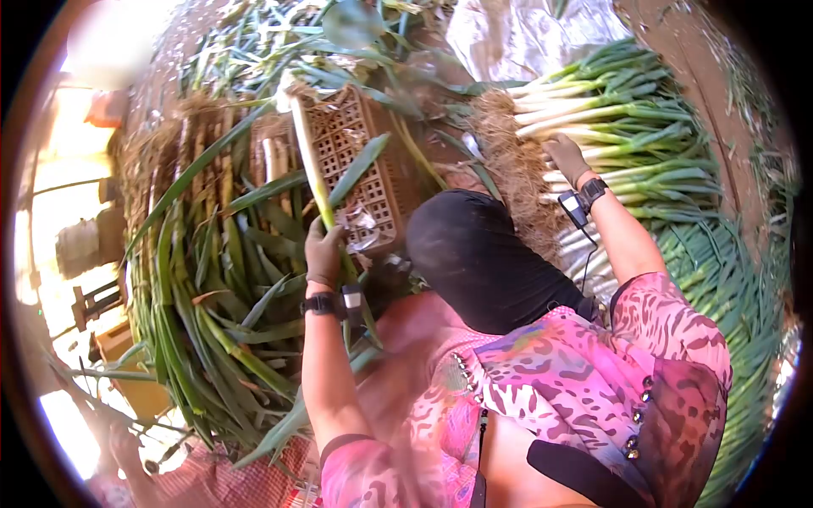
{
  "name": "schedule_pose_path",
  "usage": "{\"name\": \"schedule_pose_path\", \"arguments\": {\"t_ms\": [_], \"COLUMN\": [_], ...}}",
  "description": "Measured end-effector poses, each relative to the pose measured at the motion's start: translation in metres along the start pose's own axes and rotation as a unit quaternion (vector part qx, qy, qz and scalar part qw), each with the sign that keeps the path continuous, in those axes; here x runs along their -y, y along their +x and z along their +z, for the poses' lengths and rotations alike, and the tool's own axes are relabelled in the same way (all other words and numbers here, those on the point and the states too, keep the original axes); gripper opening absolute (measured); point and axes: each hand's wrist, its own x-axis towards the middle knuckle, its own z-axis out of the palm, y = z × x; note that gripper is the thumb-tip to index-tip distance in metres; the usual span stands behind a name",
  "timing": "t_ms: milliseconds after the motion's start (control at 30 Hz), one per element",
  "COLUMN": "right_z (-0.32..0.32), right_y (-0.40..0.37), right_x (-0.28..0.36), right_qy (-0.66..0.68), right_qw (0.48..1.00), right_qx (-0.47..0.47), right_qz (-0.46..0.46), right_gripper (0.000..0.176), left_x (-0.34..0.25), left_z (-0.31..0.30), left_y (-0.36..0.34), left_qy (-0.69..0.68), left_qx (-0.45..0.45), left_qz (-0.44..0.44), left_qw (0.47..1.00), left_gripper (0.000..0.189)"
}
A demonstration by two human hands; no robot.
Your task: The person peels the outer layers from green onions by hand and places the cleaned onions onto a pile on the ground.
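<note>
My left hand (323, 254), in a dark glove, is closed around the green part of a leek (310, 157). That leek stands nearly upright in view, white shaft and root end upward, in front of a brown plastic crate (373, 127). My right hand (566, 159), also gloved, lies on the white shafts of a pile of cleaned leeks (627, 135), its fingers seemingly loose and partly hidden against the stalks. The pile's roots point toward me and its green leaves point right. Untrimmed leeks (182, 296) with brownish shafts lie left of my left hand.
Loose green leaves (246, 51) litter the ground behind the crate. A pale plastic sheet (533, 34) lies beyond the cleaned pile. My black-covered knee (474, 254) is between crate and pile. Another person's hand (127, 449) and checked clothing (229, 478) show at lower left.
</note>
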Motion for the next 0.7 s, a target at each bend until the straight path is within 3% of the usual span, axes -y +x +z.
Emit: {"name": "schedule_pose_path", "arguments": {"t_ms": [33, 100, 167, 233, 300, 333, 367, 400, 433, 467, 500, 567, 600, 667, 700], "right_z": [0.013, 0.048, 0.065, 0.082, 0.095, 0.091, 0.094, 0.095, 0.098, 0.103, 0.109, 0.129, 0.136, 0.115, 0.098], "right_y": [-0.007, -0.027, -0.070, -0.061, -0.051, -0.056, -0.058, -0.067, -0.080, -0.097, -0.086, -0.129, -0.155, -0.147, -0.152], "right_x": [0.042, 0.123, 0.215, 0.261, 0.298, 0.312, 0.332, 0.348, 0.364, 0.375, 0.381, 0.377, 0.367, 0.354, 0.356], "right_qy": [0.018, 0.127, 0.115, 0.206, 0.405, 0.152, 0.145, 0.243, 0.404, 0.433, 0.309, 0.327, 0.441, 0.191, 0.031], "right_qw": [0.996, 0.970, 0.965, 0.924, 0.835, 0.858, 0.835, 0.821, 0.752, 0.700, 0.617, 0.642, 0.670, 0.753, 0.791], "right_qx": [0.040, 0.061, 0.140, 0.176, 0.255, 0.082, 0.066, 0.160, 0.378, 0.494, 0.628, 0.594, 0.536, 0.421, 0.337], "right_qz": [-0.075, -0.198, -0.189, -0.270, -0.272, -0.483, -0.526, -0.492, -0.358, -0.278, -0.359, -0.360, -0.263, -0.468, -0.509], "right_gripper": [0.066, 0.050, 0.073, 0.051, 0.055, 0.064, 0.065, 0.071, 0.082, 0.096, 0.085, 0.085, 0.074, 0.058, 0.055], "left_x": [-0.018, -0.069, -0.108, -0.134, -0.151, -0.159, -0.164, -0.164, -0.162, -0.152, -0.149, -0.143, -0.143, -0.144, -0.146], "left_z": [0.005, 0.015, 0.021, 0.024, 0.024, 0.021, 0.017, 0.012, 0.007, 0.001, -0.005, -0.017, -0.023, -0.032, -0.035], "left_y": [-0.013, -0.052, -0.096, -0.131, -0.159, -0.170, -0.183, -0.193, -0.203, -0.210, -0.216, -0.225, -0.231, -0.240, -0.243], "left_qy": [-0.049, -0.113, -0.129, -0.152, -0.163, -0.159, -0.156, -0.163, -0.171, -0.202, -0.221, -0.276, -0.255, -0.211, -0.198], "left_qx": [0.015, 0.077, 0.109, 0.163, 0.201, 0.226, 0.242, 0.253, 0.261, 0.278, 0.277, 0.292, 0.282, 0.272, 0.299], "left_qz": [-0.001, -0.052, -0.066, -0.066, -0.086, -0.088, -0.087, -0.096, -0.104, -0.074, -0.068, -0.031, -0.033, -0.038, -0.032], "left_qw": [0.999, 0.989, 0.983, 0.973, 0.962, 0.957, 0.954, 0.949, 0.944, 0.936, 0.933, 0.915, 0.924, 0.938, 0.933], "left_gripper": [0.031, 0.030, 0.031, 0.034, 0.041, 0.042, 0.044, 0.045, 0.047, 0.049, 0.050, 0.050, 0.050, 0.051, 0.055]}}
